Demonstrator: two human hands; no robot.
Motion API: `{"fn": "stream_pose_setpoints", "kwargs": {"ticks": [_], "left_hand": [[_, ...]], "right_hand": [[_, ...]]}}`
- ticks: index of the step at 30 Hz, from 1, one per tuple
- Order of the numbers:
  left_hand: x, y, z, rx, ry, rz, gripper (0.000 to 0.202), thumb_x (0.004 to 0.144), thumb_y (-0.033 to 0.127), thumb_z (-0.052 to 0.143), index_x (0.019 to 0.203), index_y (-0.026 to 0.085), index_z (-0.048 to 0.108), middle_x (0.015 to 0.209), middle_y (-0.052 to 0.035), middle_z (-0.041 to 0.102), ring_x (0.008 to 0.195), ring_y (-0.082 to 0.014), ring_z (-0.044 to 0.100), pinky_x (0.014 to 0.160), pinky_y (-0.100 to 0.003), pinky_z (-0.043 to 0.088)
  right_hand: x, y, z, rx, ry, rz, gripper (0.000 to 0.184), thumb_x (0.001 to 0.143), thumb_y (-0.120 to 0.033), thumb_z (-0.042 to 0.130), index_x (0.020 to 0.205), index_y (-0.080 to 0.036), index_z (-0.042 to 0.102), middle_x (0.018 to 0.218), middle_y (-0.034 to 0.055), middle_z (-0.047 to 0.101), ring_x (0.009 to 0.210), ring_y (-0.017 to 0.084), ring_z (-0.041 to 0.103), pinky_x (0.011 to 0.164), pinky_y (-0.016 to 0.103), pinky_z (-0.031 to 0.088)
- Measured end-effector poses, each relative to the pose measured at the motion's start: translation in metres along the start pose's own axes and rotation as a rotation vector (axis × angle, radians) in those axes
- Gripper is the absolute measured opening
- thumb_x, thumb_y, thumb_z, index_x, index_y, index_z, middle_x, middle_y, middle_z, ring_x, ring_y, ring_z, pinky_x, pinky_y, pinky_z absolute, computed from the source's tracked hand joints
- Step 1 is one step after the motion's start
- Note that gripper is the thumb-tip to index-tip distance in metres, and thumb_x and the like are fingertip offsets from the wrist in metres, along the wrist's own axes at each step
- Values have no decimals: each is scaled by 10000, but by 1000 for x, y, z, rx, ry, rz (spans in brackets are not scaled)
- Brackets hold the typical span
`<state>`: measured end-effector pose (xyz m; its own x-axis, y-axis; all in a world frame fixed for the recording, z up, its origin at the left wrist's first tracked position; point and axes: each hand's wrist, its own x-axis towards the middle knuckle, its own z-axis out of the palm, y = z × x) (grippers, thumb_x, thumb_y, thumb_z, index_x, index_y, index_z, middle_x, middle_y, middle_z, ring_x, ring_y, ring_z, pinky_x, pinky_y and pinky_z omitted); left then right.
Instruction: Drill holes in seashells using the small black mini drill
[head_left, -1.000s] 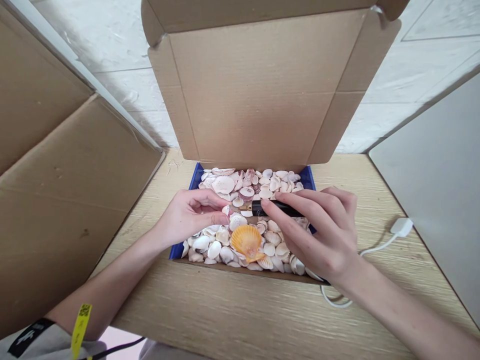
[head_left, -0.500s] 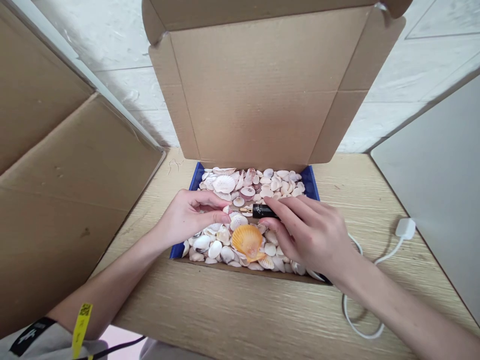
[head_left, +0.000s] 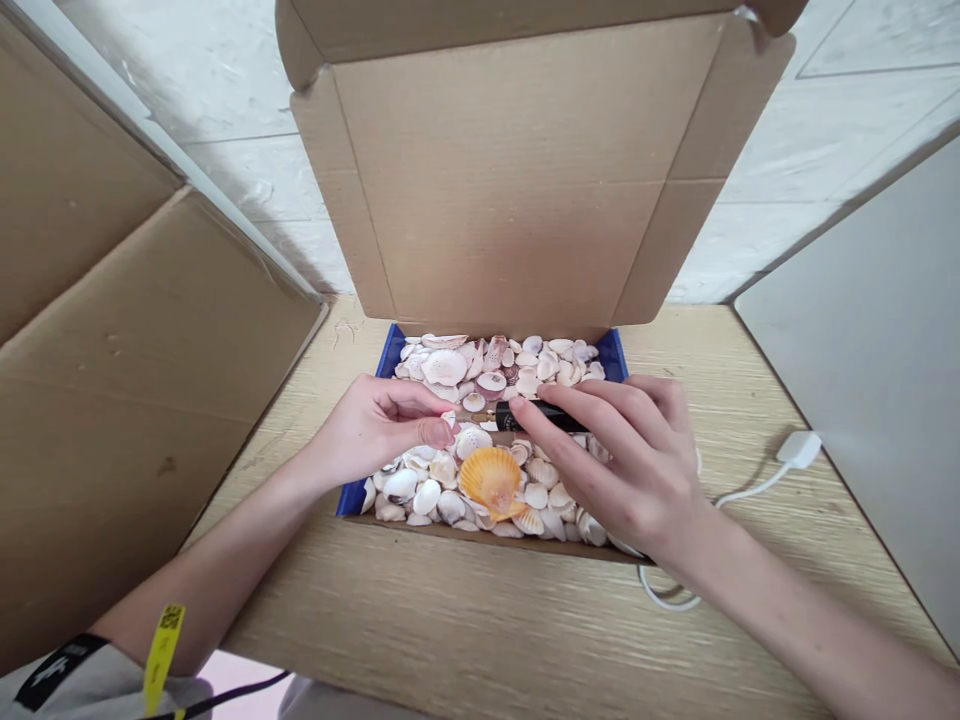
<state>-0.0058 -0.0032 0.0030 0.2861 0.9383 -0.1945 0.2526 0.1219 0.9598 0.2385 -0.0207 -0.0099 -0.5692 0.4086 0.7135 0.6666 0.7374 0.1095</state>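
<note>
Above the box (head_left: 391, 352) of loose shells (head_left: 442, 367), the left hand (head_left: 371, 425) pinches a small shell (head_left: 450, 418) while the right hand (head_left: 637, 470) grips a black tool (head_left: 555, 417) (its tip right at that shell), the rest lying seemingly untouched.

My right hand has stretched out again.
Half a second ago my right hand (head_left: 637, 470) sat curled and lower over the black tube (head_left: 536, 417); now its fingers (head_left: 559, 425) lie long along it. The white cable (head_left: 739, 495) has drawn its loop back toward my wrist.
</note>
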Motion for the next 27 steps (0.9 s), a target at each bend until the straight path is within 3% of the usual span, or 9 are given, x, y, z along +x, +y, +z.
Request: {"fn": "stream_pose_setpoints", "kwargs": {"ticks": [4,9,17,22,27], "left_hand": [[-1,0,4,128,109,42,122,637,188,798,747,152,761,706,-25,765,575,-124,672,527,-191,534],[-2,-1,5,210,123,112,114,643,168,782,754,155,765,759,-35,776,627,-140,682,566,-208,544],[-1,0,3,235,94,61,133,678,220,760,797,165,783,746,-38,779,588,-144,679,530,-209,536],[0,1,3,261,12,25,126,691,224,734,791,165,783,723,-36,776,572,-144,678,519,-206,533],[-2,0,2,160,79,83,109,656,208,775,753,160,759,694,-23,760,578,-132,678,531,-197,547]], "right_hand": [[2,0,4,2,-138,51,265,905,-276,582,1096,-95,615,884,78,700,744,168,572,653,298,407],[-1,-2,8,42,-249,110,302,969,-322,455,1054,-89,628,726,26,663,589,111,546,499,260,325],[0,1,5,5,-134,24,281,887,-282,612,1092,-89,607,838,66,688,696,153,560,606,293,373],[2,2,0,-15,-105,-54,256,884,-138,569,1137,-102,591,961,100,697,809,183,573,687,326,391],[1,0,-2,-23,-35,-15,260,886,-135,563,1145,-123,585,1002,102,694,868,199,575,726,342,400]]}}
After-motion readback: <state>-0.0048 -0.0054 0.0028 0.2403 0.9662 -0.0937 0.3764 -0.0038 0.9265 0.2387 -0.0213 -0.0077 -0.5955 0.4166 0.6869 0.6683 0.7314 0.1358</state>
